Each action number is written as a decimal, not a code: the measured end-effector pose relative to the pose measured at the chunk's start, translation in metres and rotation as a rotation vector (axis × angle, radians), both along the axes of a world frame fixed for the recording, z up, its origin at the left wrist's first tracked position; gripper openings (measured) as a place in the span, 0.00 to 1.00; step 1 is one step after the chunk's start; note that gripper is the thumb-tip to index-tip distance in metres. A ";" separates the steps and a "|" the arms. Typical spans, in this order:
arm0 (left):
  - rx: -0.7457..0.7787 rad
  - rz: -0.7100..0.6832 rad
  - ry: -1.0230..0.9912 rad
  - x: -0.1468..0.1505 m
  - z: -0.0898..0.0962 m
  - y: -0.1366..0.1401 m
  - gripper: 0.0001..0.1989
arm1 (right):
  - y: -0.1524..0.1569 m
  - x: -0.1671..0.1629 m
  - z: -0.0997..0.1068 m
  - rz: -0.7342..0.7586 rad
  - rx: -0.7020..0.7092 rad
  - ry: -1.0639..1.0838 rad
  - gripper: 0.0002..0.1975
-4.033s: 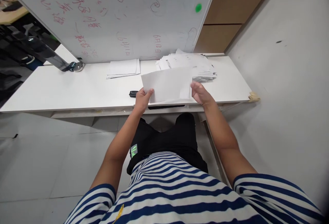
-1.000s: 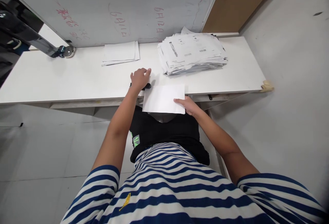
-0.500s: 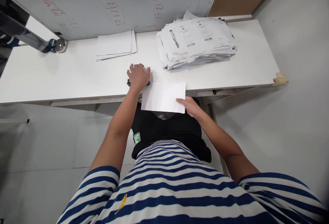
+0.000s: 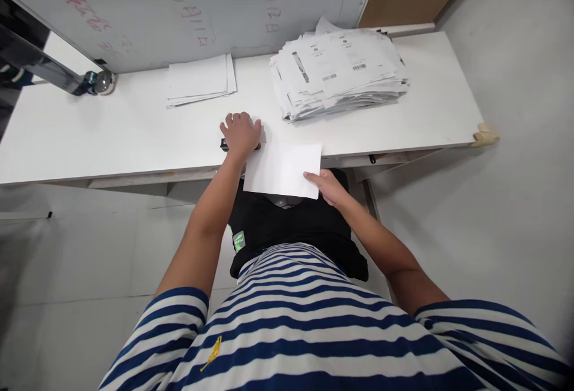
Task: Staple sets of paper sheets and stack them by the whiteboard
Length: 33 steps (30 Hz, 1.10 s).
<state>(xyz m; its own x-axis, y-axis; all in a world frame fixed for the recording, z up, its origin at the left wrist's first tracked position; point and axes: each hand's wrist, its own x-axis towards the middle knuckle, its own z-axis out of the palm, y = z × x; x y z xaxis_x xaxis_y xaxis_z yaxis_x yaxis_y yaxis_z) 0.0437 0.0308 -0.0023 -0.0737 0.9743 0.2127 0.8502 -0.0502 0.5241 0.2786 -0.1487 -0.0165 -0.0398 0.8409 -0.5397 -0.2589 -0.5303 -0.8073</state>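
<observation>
Paper (image 4: pixel 280 170) | pinched at its right edge by closed right fingers (image 4: pixel 313 177) | stapler (image 4: pixel 224 144), by paper's far left corner, covered by spread left fingers (image 4: pixel 237 120); grip hidden

Looks forward and down from head height, close above a blue-and-white striped shirt (image 4: pixel 287 313), facing a long white desk (image 4: pixel 112 134).

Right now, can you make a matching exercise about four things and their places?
1. Thick stack of printed white paper
2. Thin stack of white paper
3. Plain white rectangular paper
4. Small black oblong object

A. Beneath the left hand
B. Left of the other stack
C. In the right hand
D. Right of the other stack

Pairs: 1D, 2B, 3C, 4A
</observation>
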 end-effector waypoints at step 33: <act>0.206 -0.018 0.140 -0.051 -0.019 -0.059 0.21 | 0.018 0.063 0.020 -0.270 0.395 -0.511 0.22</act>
<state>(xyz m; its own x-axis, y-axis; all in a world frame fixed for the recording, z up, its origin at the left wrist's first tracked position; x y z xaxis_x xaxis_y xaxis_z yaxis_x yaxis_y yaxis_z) -0.0078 -0.0285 -0.0210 -0.0128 0.9102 0.4139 0.9120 -0.1591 0.3781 0.3420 -0.1309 0.0034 0.3753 0.9228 -0.0869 0.1229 -0.1424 -0.9821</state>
